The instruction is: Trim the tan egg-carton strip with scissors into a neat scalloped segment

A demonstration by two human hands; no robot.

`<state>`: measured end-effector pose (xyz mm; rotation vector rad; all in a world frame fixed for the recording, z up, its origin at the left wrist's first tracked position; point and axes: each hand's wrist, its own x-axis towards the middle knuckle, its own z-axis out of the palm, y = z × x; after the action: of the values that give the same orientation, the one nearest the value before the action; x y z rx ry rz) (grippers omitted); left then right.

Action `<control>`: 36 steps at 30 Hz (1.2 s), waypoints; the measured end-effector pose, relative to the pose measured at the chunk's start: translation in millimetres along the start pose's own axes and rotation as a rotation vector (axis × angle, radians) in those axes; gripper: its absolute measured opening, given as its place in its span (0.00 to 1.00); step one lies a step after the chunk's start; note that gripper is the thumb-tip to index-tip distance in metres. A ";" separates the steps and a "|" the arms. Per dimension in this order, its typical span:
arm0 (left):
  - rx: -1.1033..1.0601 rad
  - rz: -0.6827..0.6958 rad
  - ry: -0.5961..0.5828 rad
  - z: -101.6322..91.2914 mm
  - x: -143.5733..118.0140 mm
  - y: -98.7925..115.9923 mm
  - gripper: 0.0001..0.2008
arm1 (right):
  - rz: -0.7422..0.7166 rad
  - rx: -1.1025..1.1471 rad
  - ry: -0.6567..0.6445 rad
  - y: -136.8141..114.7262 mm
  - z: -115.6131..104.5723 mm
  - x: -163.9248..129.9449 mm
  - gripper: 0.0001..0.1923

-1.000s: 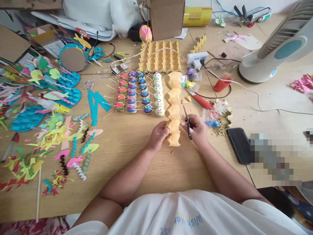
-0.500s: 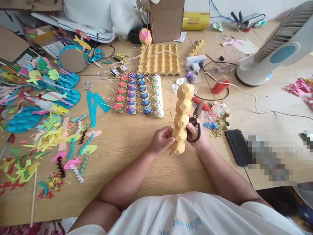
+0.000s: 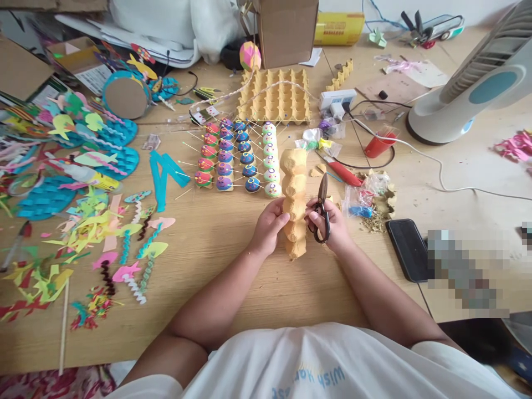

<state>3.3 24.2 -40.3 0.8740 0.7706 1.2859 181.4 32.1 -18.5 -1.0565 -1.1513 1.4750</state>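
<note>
My left hand (image 3: 269, 224) grips the lower part of a yellow strip of egg-carton cups (image 3: 294, 197), which stands lengthwise away from me above the wooden table (image 3: 233, 288). My right hand (image 3: 332, 224) holds dark scissors (image 3: 321, 208) by the handles, blades pointing away and closed, just right of the strip. Its fingers also touch the strip's right side. Rows of painted egg-cup figures (image 3: 236, 158) with pins lie just beyond my left hand.
A full yellow egg tray (image 3: 275, 100) lies further back, a cardboard box (image 3: 286, 30) behind it. Coloured paper cut-outs (image 3: 83, 221) cover the left side. A phone (image 3: 409, 248), a red cup (image 3: 377, 145), a power strip (image 3: 336, 100) and a fan (image 3: 469, 88) are on the right.
The strip was lying on the table, then was lifted and turned over; now it sits slightly left and lower in both hands. The scissors swung from pointing sideways to pointing straight away.
</note>
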 end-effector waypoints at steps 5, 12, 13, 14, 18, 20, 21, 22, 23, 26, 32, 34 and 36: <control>-0.086 -0.023 -0.018 2.6 0.2 4.7 0.27 | -0.014 -0.044 -0.054 -3.5 -0.4 -1.3 0.28; -0.201 -0.096 0.063 3.6 1.4 12.2 0.29 | -0.105 -0.158 -0.113 -3.4 -6.1 1.5 0.29; -0.206 -0.095 0.069 3.2 1.7 13.4 0.28 | -0.100 -0.174 -0.108 -3.5 -6.6 2.1 0.29; -0.204 -0.093 0.071 2.8 1.9 14.6 0.28 | -0.090 -0.187 -0.098 -3.9 -7.0 2.6 0.28; -0.165 -0.078 0.056 2.5 2.0 18.4 0.30 | -0.074 -0.211 -0.090 -8.2 -6.5 1.6 0.27; -0.162 -0.078 0.058 2.7 1.6 19.5 0.31 | -0.077 -0.233 -0.120 -11.5 -6.1 -0.5 0.26; -0.166 -0.081 0.064 2.7 1.3 20.0 0.32 | -0.071 -0.250 -0.141 -13.0 -5.9 -1.7 0.25; -0.170 -0.083 0.074 2.5 1.0 20.5 0.32 | -0.060 -0.265 -0.162 -14.1 -5.7 -2.9 0.25; -0.173 -0.085 0.085 2.1 0.7 21.1 0.32 | -0.042 -0.278 -0.185 -14.7 -5.5 -4.0 0.25; -0.155 -0.100 0.113 -0.5 0.0 22.8 0.33 | 0.023 -0.289 -0.257 -13.4 -4.6 -5.7 0.26; -0.074 -0.089 0.119 -5.3 -0.3 24.4 0.34 | 0.083 -0.288 -0.351 -8.7 -0.7 -5.0 0.26; -0.067 -0.083 0.108 -4.7 -0.5 24.9 0.35 | 0.100 -0.284 -0.361 -9.0 0.6 -5.1 0.26; -0.067 -0.082 0.098 -3.5 -0.6 25.4 0.36 | 0.109 -0.289 -0.350 -9.5 1.3 -5.6 0.26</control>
<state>-11.8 25.6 -19.6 0.7232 0.8277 1.2820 182.7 27.4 -8.5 -1.0942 -1.6133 1.6582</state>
